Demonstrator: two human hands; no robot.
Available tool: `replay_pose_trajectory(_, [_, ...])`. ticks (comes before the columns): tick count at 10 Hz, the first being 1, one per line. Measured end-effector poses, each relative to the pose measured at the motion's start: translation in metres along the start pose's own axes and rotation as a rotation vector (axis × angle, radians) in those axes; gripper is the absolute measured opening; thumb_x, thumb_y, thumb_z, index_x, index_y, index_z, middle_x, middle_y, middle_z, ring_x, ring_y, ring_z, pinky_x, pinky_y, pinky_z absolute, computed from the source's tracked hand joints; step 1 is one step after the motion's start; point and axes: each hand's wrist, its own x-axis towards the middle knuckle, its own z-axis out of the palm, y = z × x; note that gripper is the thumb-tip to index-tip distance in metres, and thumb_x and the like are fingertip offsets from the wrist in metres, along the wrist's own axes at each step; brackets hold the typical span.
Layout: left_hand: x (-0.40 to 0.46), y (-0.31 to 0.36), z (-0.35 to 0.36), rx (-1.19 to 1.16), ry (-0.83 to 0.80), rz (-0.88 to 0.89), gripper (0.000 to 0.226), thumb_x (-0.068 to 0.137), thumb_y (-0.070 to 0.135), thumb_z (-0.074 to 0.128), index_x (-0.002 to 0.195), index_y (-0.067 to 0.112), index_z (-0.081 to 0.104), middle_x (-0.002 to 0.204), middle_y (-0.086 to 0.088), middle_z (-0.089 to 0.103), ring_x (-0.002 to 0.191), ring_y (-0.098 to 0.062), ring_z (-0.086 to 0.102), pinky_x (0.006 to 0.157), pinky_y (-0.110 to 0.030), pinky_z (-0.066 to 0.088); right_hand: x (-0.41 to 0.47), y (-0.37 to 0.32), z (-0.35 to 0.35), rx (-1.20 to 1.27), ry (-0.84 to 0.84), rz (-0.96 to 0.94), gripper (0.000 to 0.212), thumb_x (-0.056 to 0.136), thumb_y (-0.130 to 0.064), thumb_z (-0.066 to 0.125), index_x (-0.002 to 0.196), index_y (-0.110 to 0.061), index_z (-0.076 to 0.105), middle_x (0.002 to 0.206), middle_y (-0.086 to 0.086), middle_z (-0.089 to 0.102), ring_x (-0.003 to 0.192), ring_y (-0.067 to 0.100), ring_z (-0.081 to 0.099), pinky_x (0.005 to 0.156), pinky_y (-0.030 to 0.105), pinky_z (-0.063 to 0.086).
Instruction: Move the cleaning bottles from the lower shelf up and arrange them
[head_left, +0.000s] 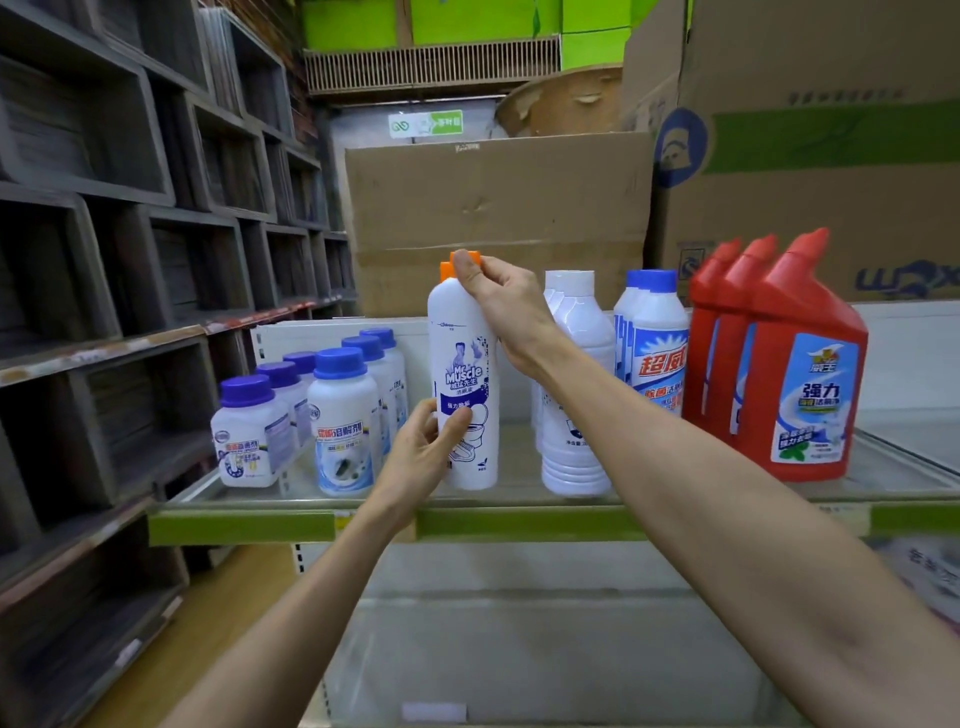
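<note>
Your right hand (498, 301) pinches the orange cap while your left hand (426, 452) grips the lower body of the Mr Muscle bottle (464, 395), steadying it upright on the upper shelf (519, 522), label forward, between the blue-capped jars (340, 421) and the white bottles (574, 389).

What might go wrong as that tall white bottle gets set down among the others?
The Mr Muscle bottle is tall and narrow, held by the right hand at its orange cap and the left hand low down; released unevenly, it may topple. It stands near the shelf's front edge, so it could fall off. The right forearm crosses close to the plain white bottles and might nudge them.
</note>
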Motion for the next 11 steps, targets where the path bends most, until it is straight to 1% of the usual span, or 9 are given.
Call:
replay_pose_trajectory(1, [0.002, -0.005, -0.002, 0.057, 0.017, -0.001, 0.032, 0.092, 0.047, 0.060, 0.115, 0.025, 0.062, 0.108, 0.005, 0.075, 0.101, -0.009, 0.070, 0.075, -0.017, 0.054, 0.000, 0.002, 0.006, -0.034, 0.000, -0.005, 0.033, 0.100, -0.039, 0.062, 0.079, -0.014, 0.067, 0.079, 0.005, 0.060, 0.077, 0.019, 0.049, 0.072, 0.036, 0.044])
replay_pose_trajectory(2, [0.003, -0.006, -0.002, 0.055, 0.031, -0.010, 0.017, 0.099, 0.036, 0.059, 0.112, 0.027, 0.062, 0.106, 0.009, 0.073, 0.092, 0.002, 0.070, 0.068, -0.011, 0.054, 0.000, 0.005, 0.010, -0.043, 0.006, -0.011, 0.036, 0.100, -0.038, 0.062, 0.071, -0.015, 0.060, 0.074, 0.001, 0.051, 0.075, 0.019, 0.043, 0.070, 0.032, 0.038])
replay_pose_trajectory(3, [0.003, -0.008, 0.001, 0.037, 0.047, -0.010, 0.021, 0.101, 0.031, 0.057, 0.118, 0.019, 0.061, 0.104, 0.010, 0.072, 0.084, 0.009, 0.069, 0.064, -0.008, 0.052, 0.002, 0.005, 0.012, -0.067, 0.016, -0.013, 0.036, 0.100, -0.039, 0.061, 0.076, -0.012, 0.062, 0.075, 0.002, 0.050, 0.074, 0.018, 0.043, 0.069, 0.031, 0.037])
replay_pose_trajectory(5, [0.009, -0.011, -0.002, 0.004, 0.070, -0.055, 0.031, 0.100, 0.038, 0.057, 0.125, 0.019, 0.059, 0.107, 0.005, 0.073, 0.088, 0.001, 0.071, 0.067, -0.016, 0.056, 0.007, 0.009, 0.015, -0.096, 0.044, 0.003, 0.029, 0.102, -0.041, 0.058, 0.095, -0.015, 0.068, 0.077, -0.007, 0.058, 0.071, 0.010, 0.050, 0.065, 0.021, 0.042])
replay_pose_trajectory(7, [0.008, -0.010, -0.003, 0.016, 0.113, -0.124, 0.033, 0.101, 0.039, 0.056, 0.126, 0.018, 0.057, 0.115, -0.003, 0.072, 0.105, -0.017, 0.068, 0.092, -0.039, 0.056, 0.010, 0.008, 0.022, -0.239, 0.016, 0.071, 0.031, 0.103, -0.041, 0.055, 0.097, -0.011, 0.062, 0.073, -0.007, 0.055, 0.065, 0.009, 0.052, 0.061, 0.024, 0.041])
replay_pose_trajectory(8, [0.003, -0.005, 0.000, 0.110, 0.133, -0.060, 0.030, 0.103, 0.033, 0.053, 0.128, 0.018, 0.057, 0.120, -0.002, 0.070, 0.109, -0.016, 0.067, 0.095, -0.040, 0.055, 0.005, 0.004, 0.022, -0.300, 0.005, 0.083, 0.030, 0.103, -0.037, 0.056, 0.109, -0.009, 0.063, 0.091, 0.001, 0.064, 0.079, 0.018, 0.062, 0.065, 0.028, 0.048])
replay_pose_trajectory(9, [-0.004, -0.001, 0.003, 0.154, 0.139, -0.014, 0.035, 0.104, 0.030, 0.053, 0.138, 0.020, 0.052, 0.131, -0.002, 0.066, 0.120, -0.017, 0.062, 0.097, -0.037, 0.054, -0.005, -0.003, 0.018, -0.332, 0.017, 0.099, 0.046, 0.101, -0.038, 0.059, 0.137, -0.009, 0.055, 0.130, 0.010, 0.063, 0.116, 0.028, 0.063, 0.095, 0.043, 0.055])
replay_pose_trajectory(10, [-0.021, 0.004, 0.008, 0.284, 0.219, -0.049, 0.059, 0.103, 0.035, 0.053, 0.155, 0.015, 0.033, 0.155, -0.007, 0.044, 0.144, -0.022, 0.040, 0.117, -0.050, 0.036, -0.022, -0.017, 0.007, -0.347, 0.019, 0.110, 0.056, 0.099, -0.040, 0.060, 0.143, -0.009, 0.048, 0.142, 0.012, 0.054, 0.128, 0.028, 0.054, 0.108, 0.046, 0.046])
replay_pose_trajectory(11, [-0.045, 0.016, 0.018, 0.407, 0.369, 0.047, 0.054, 0.102, 0.028, 0.057, 0.149, 0.009, 0.041, 0.147, -0.012, 0.043, 0.139, -0.024, 0.042, 0.116, -0.044, 0.036, -0.046, -0.030, -0.014, -0.332, 0.069, 0.081, 0.044, 0.099, -0.041, 0.060, 0.131, -0.010, 0.057, 0.129, 0.007, 0.062, 0.117, 0.023, 0.060, 0.097, 0.039, 0.052])
